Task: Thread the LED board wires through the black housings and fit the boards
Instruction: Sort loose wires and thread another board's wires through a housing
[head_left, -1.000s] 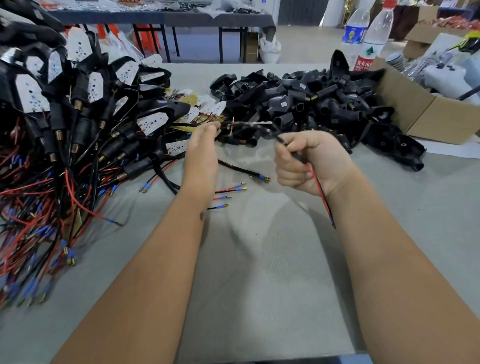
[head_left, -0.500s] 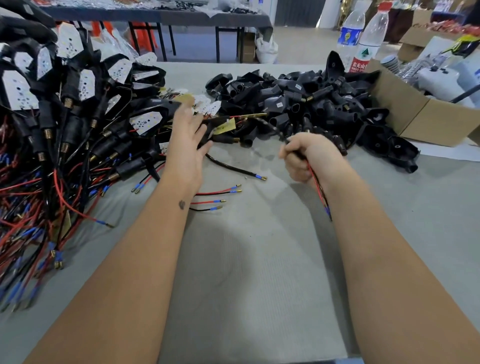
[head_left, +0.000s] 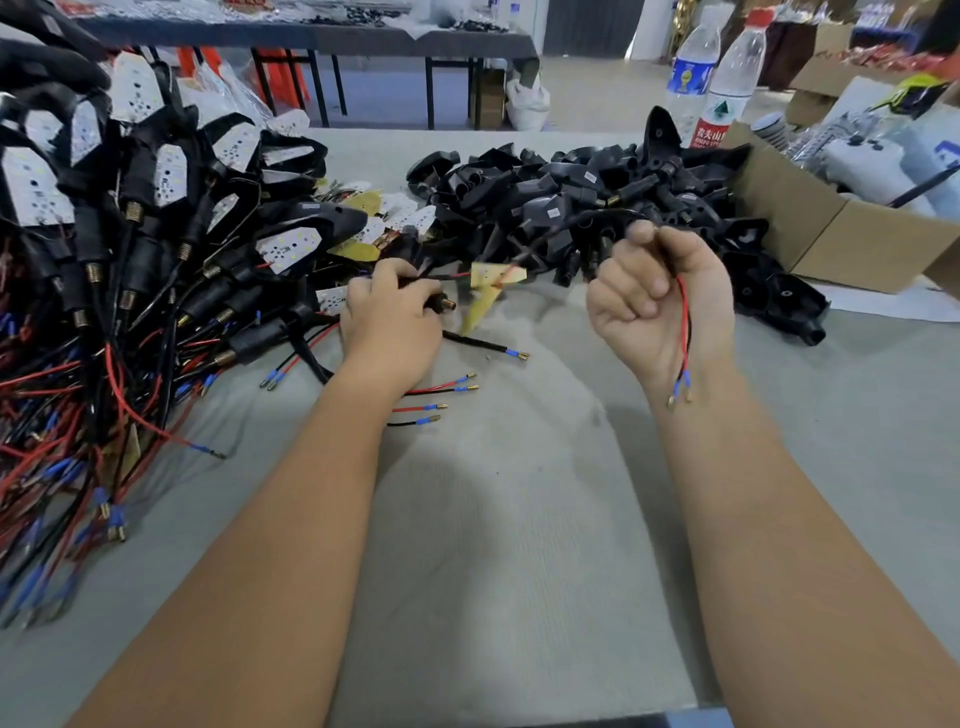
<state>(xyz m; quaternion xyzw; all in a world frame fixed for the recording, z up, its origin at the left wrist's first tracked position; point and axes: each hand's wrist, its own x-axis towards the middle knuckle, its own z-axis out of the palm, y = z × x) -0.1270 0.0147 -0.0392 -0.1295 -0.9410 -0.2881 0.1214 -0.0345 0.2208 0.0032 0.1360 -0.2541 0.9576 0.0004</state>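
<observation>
Sprawling across the left of the frame, a heap of finished assemblies (head_left: 130, 249) trails red and black wires, too tangled to count; a pile of empty black housings (head_left: 587, 202) fills the upper centre of the worktop (head_left: 519, 519); two bottles (head_left: 717, 88) stand behind; the right hand (head_left: 654, 306) clenches a wire pair (head_left: 684, 332); the left hand (head_left: 395, 317) grips a housing stem (head_left: 441, 303), board blurred.

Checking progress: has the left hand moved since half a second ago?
Yes. The left hand has drawn back from the finished pile, nearer the loose wires, now gripping a black housing.
</observation>
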